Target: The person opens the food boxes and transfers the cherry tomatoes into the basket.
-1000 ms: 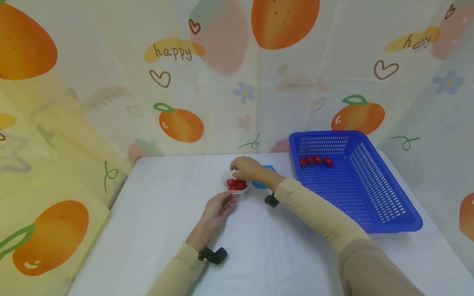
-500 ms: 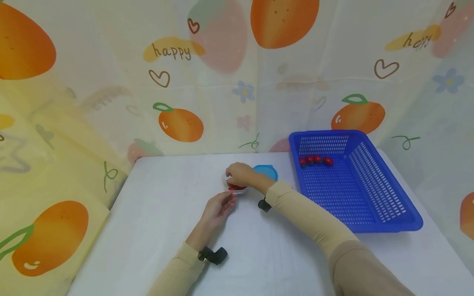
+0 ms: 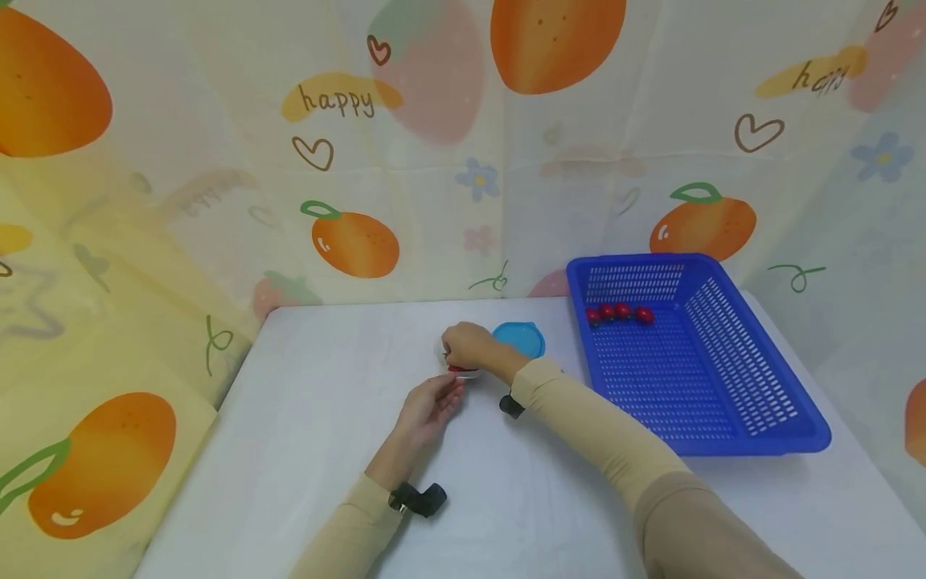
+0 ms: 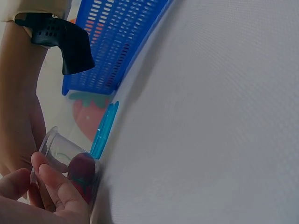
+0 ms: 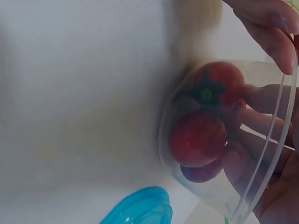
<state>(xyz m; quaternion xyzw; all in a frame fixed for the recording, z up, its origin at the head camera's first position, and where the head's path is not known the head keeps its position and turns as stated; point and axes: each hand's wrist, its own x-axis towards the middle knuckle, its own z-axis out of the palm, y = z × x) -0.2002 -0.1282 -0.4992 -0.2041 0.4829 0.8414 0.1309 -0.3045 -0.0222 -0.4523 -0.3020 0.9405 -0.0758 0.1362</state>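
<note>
A clear plastic tub [image 5: 222, 200] with several small red tomatoes [image 5: 197, 139] in it stands on the white table. My left hand [image 3: 427, 410] pinches its rim from the near side, seen closely in the left wrist view. From above, my right hand [image 3: 472, 346] reaches into the tub. In the right wrist view its fingers [image 5: 261, 123] curl against a tomato among the others, partly hidden behind the clear wall. A round blue lid [image 3: 522, 338] lies just right of the tub.
A large blue plastic basket [image 3: 788, 402] stands on the right of the table [image 3: 289, 450]. Several more small tomatoes [image 3: 624, 311] lie in its far left corner. Behind the table hangs a fruit-printed cloth [image 3: 434, 201].
My right hand has come down and slightly left into the tub, covering most of the tomatoes and uncovering the blue lid. The left hand stays at the rim.
</note>
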